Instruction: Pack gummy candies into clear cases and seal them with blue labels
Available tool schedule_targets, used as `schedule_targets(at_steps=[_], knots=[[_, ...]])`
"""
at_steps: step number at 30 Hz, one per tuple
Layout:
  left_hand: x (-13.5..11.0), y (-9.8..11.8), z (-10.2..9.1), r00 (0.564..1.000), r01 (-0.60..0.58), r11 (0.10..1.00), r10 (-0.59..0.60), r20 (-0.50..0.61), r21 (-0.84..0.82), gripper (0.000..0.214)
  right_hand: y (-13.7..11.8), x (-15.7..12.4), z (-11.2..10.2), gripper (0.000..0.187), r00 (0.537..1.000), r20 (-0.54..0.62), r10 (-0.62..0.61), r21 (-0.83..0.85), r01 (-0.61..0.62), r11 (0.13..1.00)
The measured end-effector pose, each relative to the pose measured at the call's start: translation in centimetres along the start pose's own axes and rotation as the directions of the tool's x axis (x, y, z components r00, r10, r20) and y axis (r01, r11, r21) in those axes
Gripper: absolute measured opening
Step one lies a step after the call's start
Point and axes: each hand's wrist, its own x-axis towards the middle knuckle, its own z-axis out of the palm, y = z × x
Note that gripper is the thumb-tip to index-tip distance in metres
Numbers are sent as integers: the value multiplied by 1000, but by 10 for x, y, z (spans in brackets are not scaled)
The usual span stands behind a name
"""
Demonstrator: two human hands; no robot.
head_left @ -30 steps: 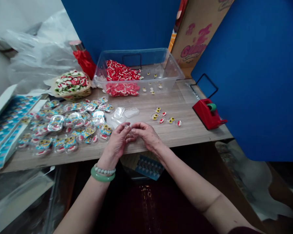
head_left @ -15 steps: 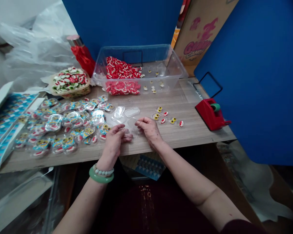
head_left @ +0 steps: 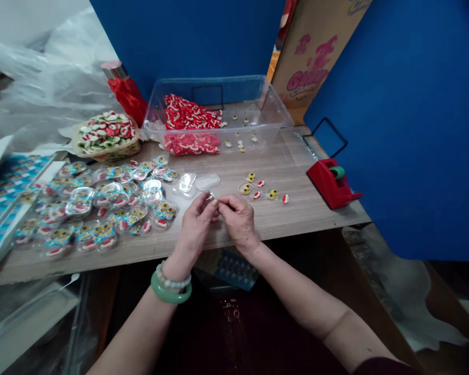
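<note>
My left hand (head_left: 197, 221) and my right hand (head_left: 237, 219) meet fingertip to fingertip above the table's near edge, both pinched on a small clear plastic blister shell (head_left: 213, 199). Two more empty clear shells (head_left: 197, 183) lie on the wood just beyond them. To the right of those lie loose small candies (head_left: 262, 189), yellow eye shapes and red-and-white pieces. A spread of sealed candy packs (head_left: 101, 200) covers the table left of my left hand.
A clear bin (head_left: 273, 112) at the back holds red-and-white candies. A round tub of mixed candies (head_left: 105, 134) stands at back left. A red tape dispenser (head_left: 332, 182) sits at the right edge. Blue printed sheets (head_left: 3, 200) lie far left. A cardboard box (head_left: 316, 52) leans behind.
My hands were apart half a second ago, the right one on the table near the shells. They have come together again, both pinching a clear shell.
</note>
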Motion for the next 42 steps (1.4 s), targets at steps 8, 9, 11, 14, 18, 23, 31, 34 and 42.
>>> schedule_targets(at_steps=[8,9,11,14,18,23,31,34,42], knots=[[-33,5,-10,952,270,891,-191,237,-364,48,-22,-28,-20,11,987,123,105,25,-109,994],[-38,5,-11,949,278,891,-196,247,-360,50,-23,-31,-23,14,986,134,97,5,-98,995],[-47,2,-13,945,279,900,-196,261,-335,48,-23,-38,-25,18,980,175,92,-16,-90,996],[-57,-4,-10,951,258,929,-197,237,-264,41,-21,-49,-26,22,980,167,110,-69,-100,993],[-68,-10,-4,973,208,949,-177,146,-236,32,-16,-57,-28,25,976,137,168,-77,-158,984],[-77,-14,-2,972,197,941,-151,180,-274,30,-9,-64,-30,25,973,128,193,38,-199,979],[-76,-17,-13,928,351,864,-268,259,-362,26,-17,-73,-31,25,982,143,120,20,-124,992],[-77,-20,-13,933,338,853,-246,263,-397,25,-15,-73,-30,21,982,146,123,39,-130,991],[-86,-35,-8,934,349,798,-252,255,-492,24,-9,-76,-23,18,983,53,176,98,-180,979]])
